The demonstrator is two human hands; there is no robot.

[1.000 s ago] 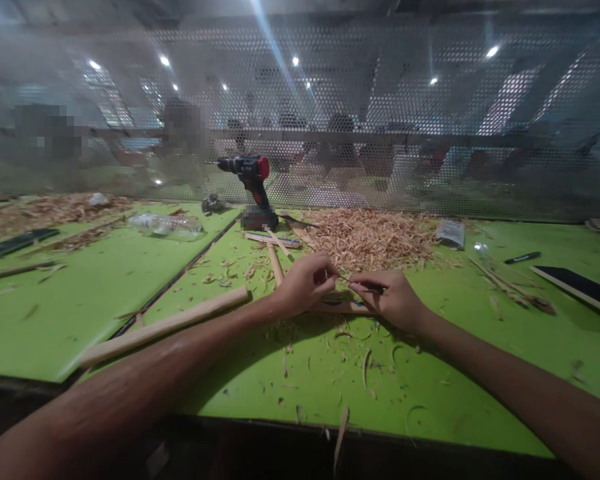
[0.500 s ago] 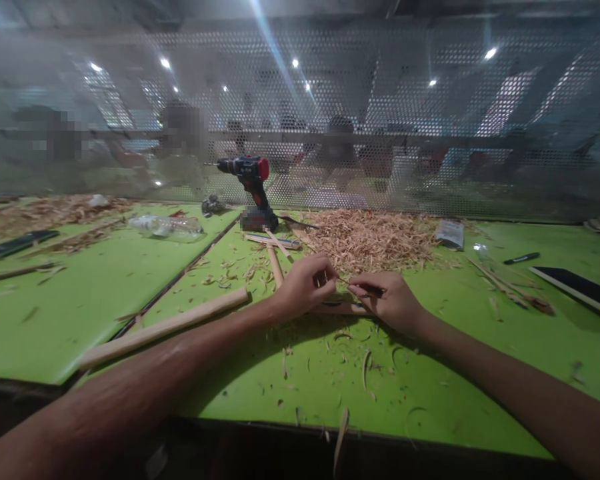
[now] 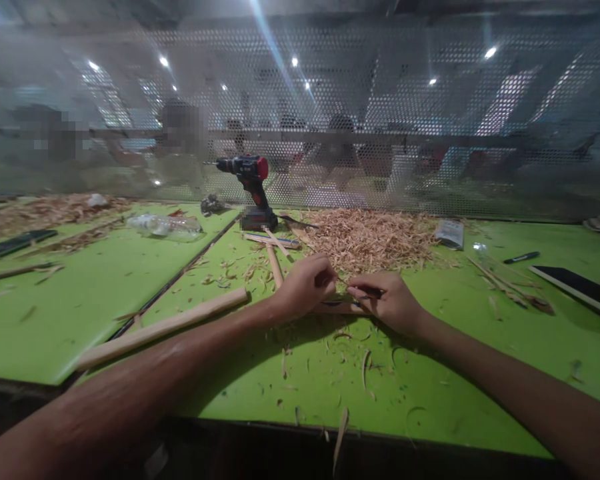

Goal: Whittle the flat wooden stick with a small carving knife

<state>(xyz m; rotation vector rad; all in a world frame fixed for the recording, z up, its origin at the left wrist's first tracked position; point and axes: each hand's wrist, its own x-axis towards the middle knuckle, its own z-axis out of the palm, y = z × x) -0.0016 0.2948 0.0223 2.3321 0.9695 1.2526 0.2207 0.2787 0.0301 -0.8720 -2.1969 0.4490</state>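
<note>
the left hand [image 3: 309,285] is curled with thumb and forefinger together, pinching one end of a thin sliver [image 3: 342,281]; the right hand [image 3: 391,300] grips the other end between its fingertips. the sliver thus spans the small gap between the two hands, above a blue-marked wooden strip [image 3: 341,308] lying just beneath them.

to handle it well, i'd pinch lightly near the part being worked, steady both wrists and move in small amounts; something so slender would probably snap if bent or twisted sharply.

the left fingertips are mostly turned away, so their exact contact is hard to read. a dark patch by the right fingers could be shadow or a small tool; i can't tell which. the right hand covers the strip's right end, and the left forearm partly hides the wooden bar [image 3: 165,327] to the left of that hand.
</note>
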